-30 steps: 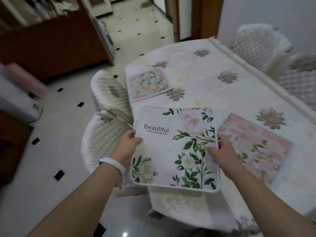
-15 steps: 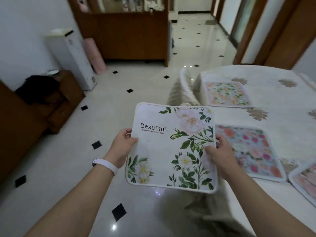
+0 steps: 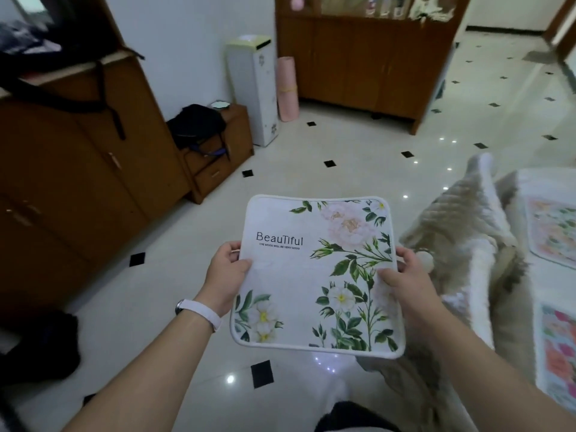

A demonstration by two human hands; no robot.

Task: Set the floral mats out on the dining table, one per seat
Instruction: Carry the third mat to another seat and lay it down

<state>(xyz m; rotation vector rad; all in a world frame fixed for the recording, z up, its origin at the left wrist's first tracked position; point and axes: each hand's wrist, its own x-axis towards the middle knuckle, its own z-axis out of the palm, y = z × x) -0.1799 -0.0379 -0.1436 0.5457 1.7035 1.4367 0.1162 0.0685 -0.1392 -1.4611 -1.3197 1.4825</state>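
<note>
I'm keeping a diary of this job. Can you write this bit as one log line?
left hand: holding mat | right hand: holding mat | mat: held flat over the floor | table: at right, two mats visible

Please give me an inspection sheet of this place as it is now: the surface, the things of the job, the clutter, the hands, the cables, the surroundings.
Surface: dining table only at the right edge, under a pale cloth.
Job's things: white mat with green leaves held level over the floor, not over the table; two flowered mats lie on the table.
Clutter: black bag on a low wooden cabinet.
Hands: left hand grips the mat's left edge, right hand its right edge.
Cables: nothing seen.
Surroundings: covered chair beside the table, pink roll, white upright appliance, tiled floor.
</note>
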